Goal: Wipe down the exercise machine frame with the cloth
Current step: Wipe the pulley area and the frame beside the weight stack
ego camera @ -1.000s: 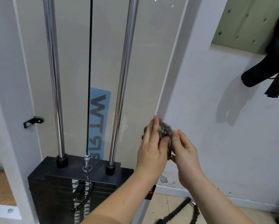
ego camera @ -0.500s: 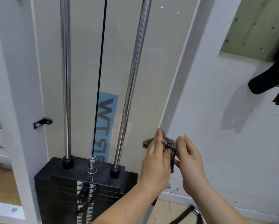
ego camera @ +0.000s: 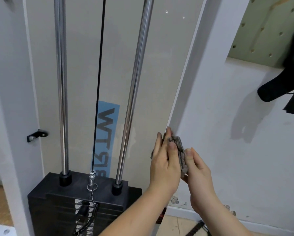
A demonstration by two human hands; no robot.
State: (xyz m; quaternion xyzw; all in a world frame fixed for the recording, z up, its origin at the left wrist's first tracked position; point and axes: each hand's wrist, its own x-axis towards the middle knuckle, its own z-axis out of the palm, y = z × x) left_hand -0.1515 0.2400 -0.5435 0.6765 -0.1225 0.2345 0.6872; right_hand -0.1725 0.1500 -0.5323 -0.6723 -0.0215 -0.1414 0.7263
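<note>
At the frame point(ego camera: 193, 68), left hand point(ego camera: 165, 167) and right hand point(ego camera: 199, 175) grip cloth point(ego camera: 179, 145).

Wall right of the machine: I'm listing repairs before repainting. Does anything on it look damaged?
Yes. Low on the white wall, just above the baseboard, paint has flaked away. There is one grey chipped patch beside the frame upright, and smaller chips further right.
</note>
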